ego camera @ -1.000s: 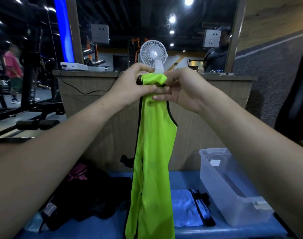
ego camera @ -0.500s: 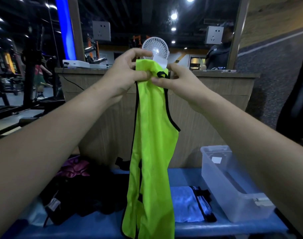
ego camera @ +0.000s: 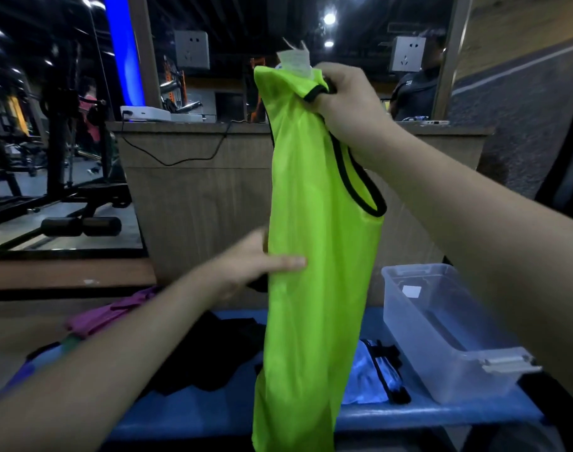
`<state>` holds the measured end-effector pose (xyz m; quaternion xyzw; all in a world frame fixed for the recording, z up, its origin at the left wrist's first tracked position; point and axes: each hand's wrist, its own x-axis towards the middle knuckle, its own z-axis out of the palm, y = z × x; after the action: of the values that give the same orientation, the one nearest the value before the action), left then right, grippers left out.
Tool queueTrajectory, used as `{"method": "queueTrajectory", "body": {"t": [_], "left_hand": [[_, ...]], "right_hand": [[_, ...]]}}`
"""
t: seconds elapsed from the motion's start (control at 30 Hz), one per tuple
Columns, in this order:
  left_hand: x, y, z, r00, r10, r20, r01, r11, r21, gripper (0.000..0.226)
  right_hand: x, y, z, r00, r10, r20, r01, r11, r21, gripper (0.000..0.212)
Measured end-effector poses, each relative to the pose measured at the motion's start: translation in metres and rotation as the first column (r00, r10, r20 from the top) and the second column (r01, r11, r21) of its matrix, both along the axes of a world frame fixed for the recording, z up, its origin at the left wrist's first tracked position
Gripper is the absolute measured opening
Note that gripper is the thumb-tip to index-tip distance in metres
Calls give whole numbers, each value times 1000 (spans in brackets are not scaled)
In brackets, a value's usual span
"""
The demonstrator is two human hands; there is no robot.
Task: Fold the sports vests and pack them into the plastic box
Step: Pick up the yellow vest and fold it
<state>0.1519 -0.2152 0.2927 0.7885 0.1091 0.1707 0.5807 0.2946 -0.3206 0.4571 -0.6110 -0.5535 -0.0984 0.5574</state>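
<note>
The right hand is raised at about one o'clock in the head view, its fingers curled tight around the gathered shoulder straps of a neon green sports vest. The vest hangs straight down from that grip through the middle of the view, doubled lengthwise, with black trim along the armhole on its right edge and a white label sticking up at the top. Its lower end drops past the front edge of the blue surface at six o'clock.

The left hand sits at about nine o'clock from the vest's middle. Its thumb lies straight across the front of the fabric and touches it, while the other fingers go behind the cloth, so whether they pinch it cannot be told.

On the surface, a clear plastic box stands at about four o'clock, open at the top, with a small white label on its far inner wall. Just left of the box lies a folded light blue vest with black trim, partly hidden behind the hanging green one. At about seven o'clock is a heap of dark garments, and beyond it a purple garment.
</note>
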Motion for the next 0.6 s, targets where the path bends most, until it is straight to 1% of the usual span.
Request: {"method": "queueTrajectory", "body": {"t": [0.03, 0.13, 0.23, 0.27, 0.4, 0.5, 0.57, 0.6], "left_hand": [[0, -3, -22, 999, -20, -34, 20, 1000, -11, 74], [4, -1, -74, 996, -6, -89, -1, 997, -79, 73], [5, 0, -113, 983, -47, -176, 23, 990, -137, 53], [4, 1, -125, 976, -67, -207, 37, 989, -145, 52], [3, 3, -168, 947, -124, -296, 86, 987, -138, 58], [6, -4, -188, 934, -141, -329, 99, 985, -140, 48], [7, -6, -194, 933, -98, -346, 46, 987, -156, 48], [8, -6, -196, 934, -68, -351, 5, 984, -178, 54]], "right_hand": [[-1, 0, 0, 1000, 2, -2, -2, 1000, 8, 14], [1, 0, -6, 1000, -17, -19, 17, 1000, 23, 15], [5, -1, -15, 997, -1, -80, 6, 998, 62, 20], [7, 0, -17, 995, 4, -96, 3, 997, 75, 21], [18, 4, -22, 985, 73, -159, -61, 995, 82, 22], [29, 8, -30, 988, 75, -137, -70, 997, 36, 27], [36, 11, -37, 989, 73, -131, -71, 997, 18, 29], [40, 13, -41, 988, 77, -133, -76, 997, 14, 28]]}}
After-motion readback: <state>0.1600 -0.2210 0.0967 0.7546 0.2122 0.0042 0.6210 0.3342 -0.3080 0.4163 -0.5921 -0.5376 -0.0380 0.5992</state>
